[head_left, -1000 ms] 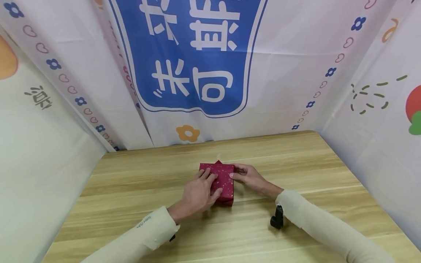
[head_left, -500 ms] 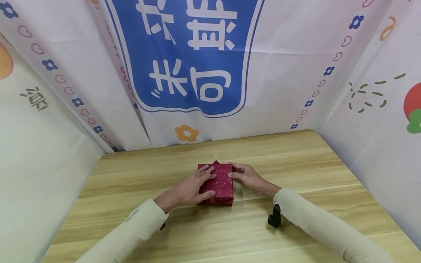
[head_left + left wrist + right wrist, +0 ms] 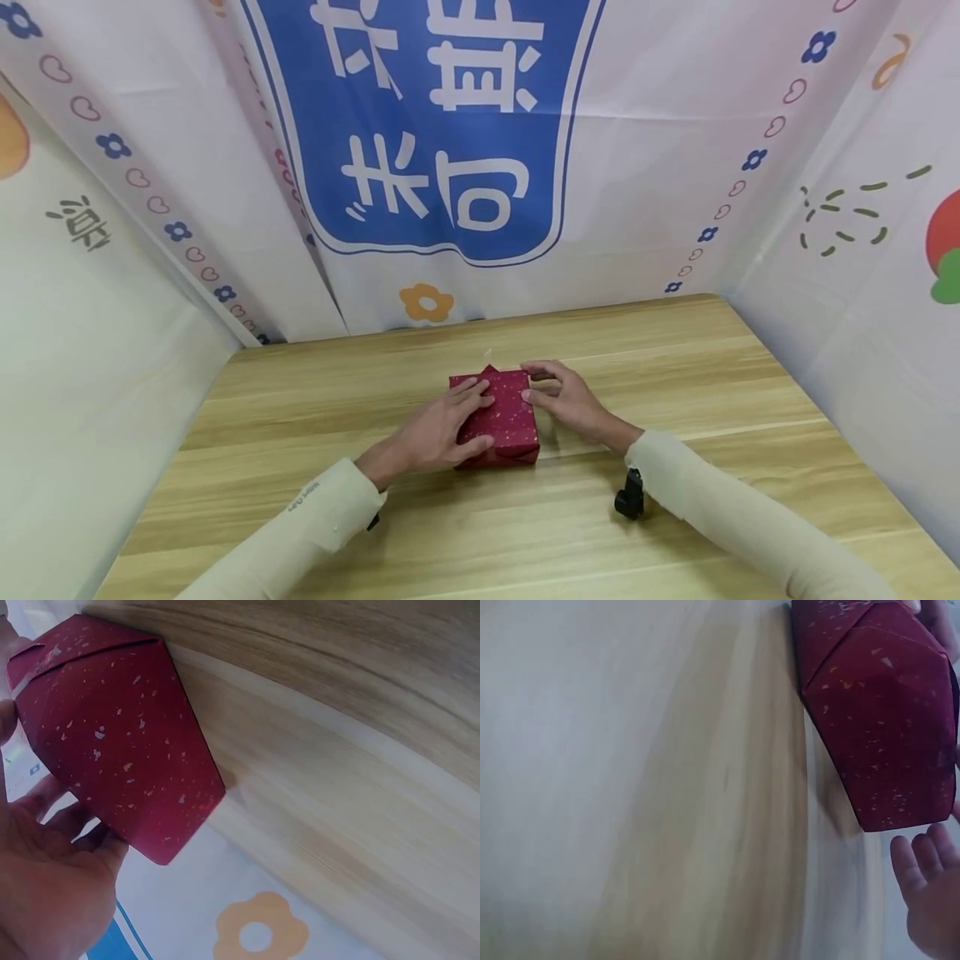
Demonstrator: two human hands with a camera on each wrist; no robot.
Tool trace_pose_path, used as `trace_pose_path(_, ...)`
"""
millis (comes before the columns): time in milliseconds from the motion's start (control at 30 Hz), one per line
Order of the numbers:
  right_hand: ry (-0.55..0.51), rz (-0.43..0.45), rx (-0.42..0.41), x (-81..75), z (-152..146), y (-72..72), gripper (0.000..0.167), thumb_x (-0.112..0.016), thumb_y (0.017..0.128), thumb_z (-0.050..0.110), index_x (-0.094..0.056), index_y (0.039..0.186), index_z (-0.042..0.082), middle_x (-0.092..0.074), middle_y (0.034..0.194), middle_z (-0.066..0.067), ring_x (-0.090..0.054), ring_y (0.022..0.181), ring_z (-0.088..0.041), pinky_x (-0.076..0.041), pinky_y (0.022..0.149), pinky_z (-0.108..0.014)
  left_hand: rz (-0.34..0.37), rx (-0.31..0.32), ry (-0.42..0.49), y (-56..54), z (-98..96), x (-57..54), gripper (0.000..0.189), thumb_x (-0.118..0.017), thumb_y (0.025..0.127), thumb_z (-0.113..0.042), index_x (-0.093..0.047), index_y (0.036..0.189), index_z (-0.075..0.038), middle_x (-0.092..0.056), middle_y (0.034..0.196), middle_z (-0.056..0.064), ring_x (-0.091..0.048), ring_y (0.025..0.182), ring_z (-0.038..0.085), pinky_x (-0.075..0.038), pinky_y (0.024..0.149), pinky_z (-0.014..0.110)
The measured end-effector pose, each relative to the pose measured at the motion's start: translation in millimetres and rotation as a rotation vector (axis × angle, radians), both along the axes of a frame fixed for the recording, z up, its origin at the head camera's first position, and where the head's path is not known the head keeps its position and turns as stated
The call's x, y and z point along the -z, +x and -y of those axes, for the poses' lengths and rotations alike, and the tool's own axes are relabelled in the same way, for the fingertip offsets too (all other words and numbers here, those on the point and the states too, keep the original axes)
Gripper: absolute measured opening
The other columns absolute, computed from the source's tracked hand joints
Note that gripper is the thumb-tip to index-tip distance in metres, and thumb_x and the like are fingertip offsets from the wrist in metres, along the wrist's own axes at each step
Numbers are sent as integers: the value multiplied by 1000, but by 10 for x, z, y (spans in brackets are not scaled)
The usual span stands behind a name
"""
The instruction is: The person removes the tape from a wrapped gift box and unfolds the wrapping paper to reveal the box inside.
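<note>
Cream cloth left sleeve (image 3: 300, 533): reaches in from the near edge over the pale wood-grained worktop (image 3: 315, 400).

Orange printed flower (image 3: 427, 302): low on the white backdrop, beyond the far edge of the worktop.

My left hand (image 3: 442, 429): laid over the left part of the dark-red box wrapped in flecked paper (image 3: 513, 417), fingers straight and a little spread on its top, thumb apart from them, towards the near end. It rests or presses there, without closing around anything; how hard, I cannot tell.

Pointed red paper flap (image 3: 490, 368): pokes out past the far edge of the box. To my eye the next move calls for dealing with this piece: reaching round the far side with the right fingers while the left palm keeps the box from sliding.

Box: flat near the middle of the worktop, between my two hands, its near end showing folded seams. I judge the step in hand to be steadying it and handling its paper; whether the folds are being closed or undone, I cannot tell.

My right hand (image 3: 572, 402): thumb touching the right edge of the top, other fingers loosely bent near the far right corner and parted from the thumb, with no firm hold.

Small black device (image 3: 630, 497): under my right wrist.

Cream cloth right sleeve (image 3: 742, 512): runs off towards the near right.
</note>
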State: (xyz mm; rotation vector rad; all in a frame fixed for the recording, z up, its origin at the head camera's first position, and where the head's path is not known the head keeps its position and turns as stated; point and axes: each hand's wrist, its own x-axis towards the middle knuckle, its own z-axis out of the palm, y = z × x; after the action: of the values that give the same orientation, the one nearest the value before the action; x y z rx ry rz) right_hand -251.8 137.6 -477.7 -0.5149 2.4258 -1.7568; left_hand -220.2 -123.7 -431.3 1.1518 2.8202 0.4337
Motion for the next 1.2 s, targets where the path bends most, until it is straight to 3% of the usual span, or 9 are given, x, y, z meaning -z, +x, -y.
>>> trace_pose_path(100,120,-173,6,-18,-8,10,44,-69,92,19,-59,135,12,-52,133,-11,-54,121,-33,-55,94,-38,-21,-15,-10,11,-31,7,66,-53,96,-53,-48,145,-9,-33,159,14,-30,148,31,-34,116,48)
trace_pose_path(233,223,-337,-13,-52,-2,34,33,-68,93,15,-66,126,8,-54,128,-10,-59,114,-29,-58,87,-32,-39,-33,-11,25,-56,9,66,-54,96,-53,-50,144,-8,-35,158,14,-31,148,31,-35,116,47)
trace_pose_path(500,335,-522,-33,-56,-65,98,23,-68,93,16,-75,115,13,-61,119,-3,-57,112,-18,-52,92,-39,-63,-72,-20,59,-102,0,68,-52,95,-56,-50,143,-8,-37,157,13,-33,147,30,-37,115,46)
trace_pose_path(900,423,-808,-44,-52,-106,113,15,-73,87,14,-78,100,11,-69,103,-4,-63,99,-15,-56,87,-31,-69,-79,-4,60,-116,6,66,-53,95,-55,-51,142,-8,-37,158,12,-33,147,29,-39,114,46)
trace_pose_path(1000,428,-850,-53,-58,-103,104,13,-73,86,14,-78,97,10,-69,100,-3,-63,96,-14,-57,86,-29,-72,-76,-2,59,-115,10,66,-53,95,-55,-51,141,-8,-38,157,12,-34,147,30,-39,114,46)
trace_pose_path(1200,482,-819,-104,-140,-97,108,13,-70,88,16,-74,100,13,-68,99,3,-61,96,-11,-56,84,-28,-62,-82,-10,57,-107,13,66,-53,95,-55,-51,142,-9,-37,158,11,-32,147,29,-38,114,46)
